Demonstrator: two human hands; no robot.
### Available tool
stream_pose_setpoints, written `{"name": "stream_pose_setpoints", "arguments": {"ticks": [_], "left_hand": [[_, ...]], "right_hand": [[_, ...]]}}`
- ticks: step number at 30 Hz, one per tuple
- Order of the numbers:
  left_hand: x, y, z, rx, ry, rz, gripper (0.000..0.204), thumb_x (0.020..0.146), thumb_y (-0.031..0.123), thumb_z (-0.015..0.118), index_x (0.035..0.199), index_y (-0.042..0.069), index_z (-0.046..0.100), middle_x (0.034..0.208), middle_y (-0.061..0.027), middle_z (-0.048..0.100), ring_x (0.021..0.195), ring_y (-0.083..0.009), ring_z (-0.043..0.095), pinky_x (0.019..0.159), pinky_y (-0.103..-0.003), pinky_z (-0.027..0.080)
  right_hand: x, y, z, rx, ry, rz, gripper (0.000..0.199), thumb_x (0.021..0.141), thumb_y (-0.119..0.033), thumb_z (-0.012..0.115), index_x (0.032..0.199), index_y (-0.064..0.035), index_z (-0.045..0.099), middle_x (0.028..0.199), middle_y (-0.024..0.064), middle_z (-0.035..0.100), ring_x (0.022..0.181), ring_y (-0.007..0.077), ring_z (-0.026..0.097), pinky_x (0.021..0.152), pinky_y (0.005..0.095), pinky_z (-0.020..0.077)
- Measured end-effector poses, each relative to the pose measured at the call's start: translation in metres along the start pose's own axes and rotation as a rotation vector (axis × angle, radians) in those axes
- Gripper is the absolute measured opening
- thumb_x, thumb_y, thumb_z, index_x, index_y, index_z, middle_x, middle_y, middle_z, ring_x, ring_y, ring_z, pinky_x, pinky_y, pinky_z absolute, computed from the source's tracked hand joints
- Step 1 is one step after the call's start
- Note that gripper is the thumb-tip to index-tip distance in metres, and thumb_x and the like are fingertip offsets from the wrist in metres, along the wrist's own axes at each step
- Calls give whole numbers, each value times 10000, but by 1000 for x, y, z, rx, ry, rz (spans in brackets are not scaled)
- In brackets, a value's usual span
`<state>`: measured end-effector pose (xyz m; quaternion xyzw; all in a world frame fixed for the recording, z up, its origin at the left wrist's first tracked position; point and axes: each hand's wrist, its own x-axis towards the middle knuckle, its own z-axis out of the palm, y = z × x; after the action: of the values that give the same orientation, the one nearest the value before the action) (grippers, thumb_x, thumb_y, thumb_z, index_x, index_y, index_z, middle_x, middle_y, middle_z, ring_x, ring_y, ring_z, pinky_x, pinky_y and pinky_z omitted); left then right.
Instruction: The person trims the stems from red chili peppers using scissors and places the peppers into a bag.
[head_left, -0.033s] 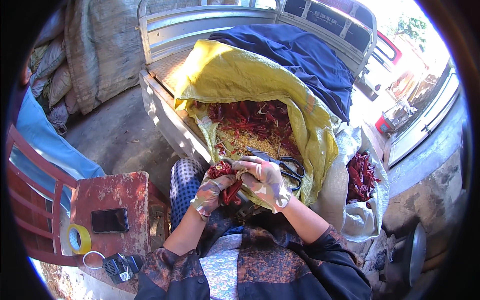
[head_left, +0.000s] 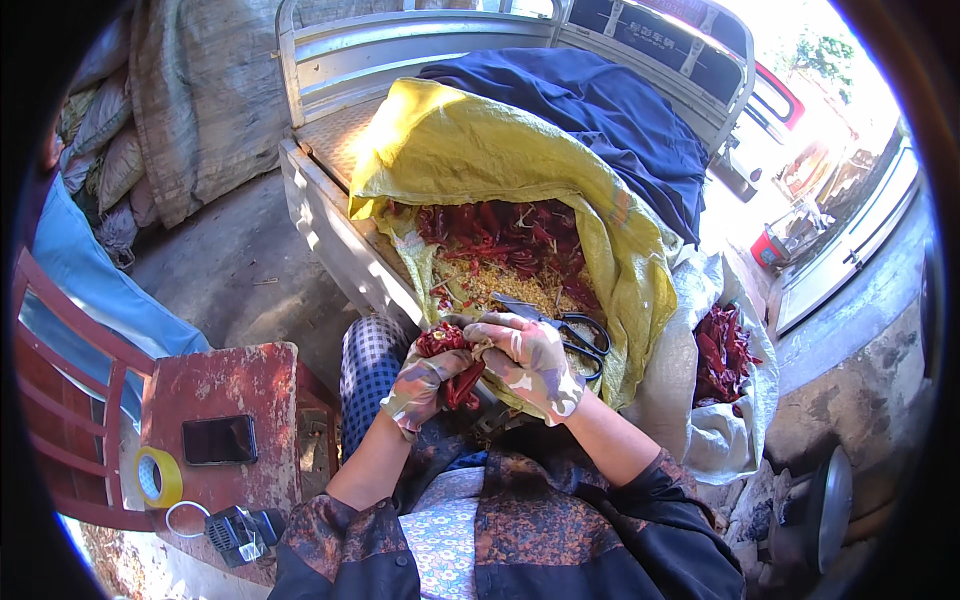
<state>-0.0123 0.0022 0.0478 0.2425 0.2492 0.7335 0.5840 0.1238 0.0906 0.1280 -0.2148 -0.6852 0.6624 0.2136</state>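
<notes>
1. Truck bed (head_left: 330, 150), upper middle of the frame, bears the load at lap height, seemingly so that little bending is needed
2. Yellow sack (head_left: 480, 140), centre, lies with its mouth facing the person, which seems to leave the loose red peppers (head_left: 500, 230) within reach
3. Dark blue cloth (head_left: 600, 100), upper right of centre, lies over the load behind the sack
4. Red chair (head_left: 240, 370), lower left, carries the small items, well apart from the hands
5. White sack (head_left: 665, 400), right of centre, gapes beside the yellow one, with more red peppers inside
6. Left hand (head_left: 428, 385), gloved, centre: fingers wrap a red pepper bunch (head_left: 443, 340), probably to steady it
7. Right hand (head_left: 527, 360), gloved, just beside: fingers bent close together by the bunch; I cannot tell what they pinch
8. Scissors (head_left: 553, 321) lie just beyond the right hand, close enough to obstruct it
9. Phone (head_left: 220, 440) and yellow tape roll (head_left: 170, 484), lower left, lie on the chair seat, clear of the hands
</notes>
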Motion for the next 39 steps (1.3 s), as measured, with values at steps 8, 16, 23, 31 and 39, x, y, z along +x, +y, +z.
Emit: {"name": "stream_pose_setpoints", "arguments": {"ticks": [8, 16, 23, 31, 39], "left_hand": [[-2, -1, -3, -71, -99, -122, 422, 737, -3, 597, 1157, 5, 552, 1042, -110, 626, 947, -232, 628, 784, -348, 543], [-1, -10, -13, 148, -38, -14, 378, 719, -30, 626, 1094, -12, 581, 948, -104, 644, 785, -228, 656, 619, -342, 584], [-2, -8, -7, 191, -35, -19, 344, 702, -17, 624, 1045, -25, 598, 918, -108, 642, 748, -216, 651, 570, -359, 591], [0, -16, -13, 88, -18, -30, 352, 691, -18, 611, 1041, -48, 587, 909, -110, 638, 756, -225, 647, 587, -388, 596], [1, -21, -18, 124, -38, -22, 378, 690, -39, 616, 1064, -44, 569, 929, -108, 633, 811, -237, 646, 624, -404, 598]], "right_hand": [[7, 0, -8, -183, -142, -213, 275, 776, -40, 613, 1049, -15, 586, 891, -7, 534, 605, 79, 462, 513, 222, 328], [1, -4, -11, -700, -150, -472, 210, 764, -19, 567, 961, -26, 639, 903, 70, 593, 803, 229, 592, 746, 300, 473], [-2, 22, -6, 206, -63, -27, 143, 875, -38, 538, 972, 22, 624, 951, 61, 637, 845, 140, 605, 749, 273, 492], [1, 34, -6, 479, 21, 242, 92, 848, -115, 638, 895, -36, 639, 708, -6, 573, 544, 32, 417, 467, 176, 327], [-4, 19, 3, 681, 99, 368, 75, 910, -111, 547, 890, -54, 590, 688, -35, 495, 533, 37, 368, 467, 193, 295]]}}
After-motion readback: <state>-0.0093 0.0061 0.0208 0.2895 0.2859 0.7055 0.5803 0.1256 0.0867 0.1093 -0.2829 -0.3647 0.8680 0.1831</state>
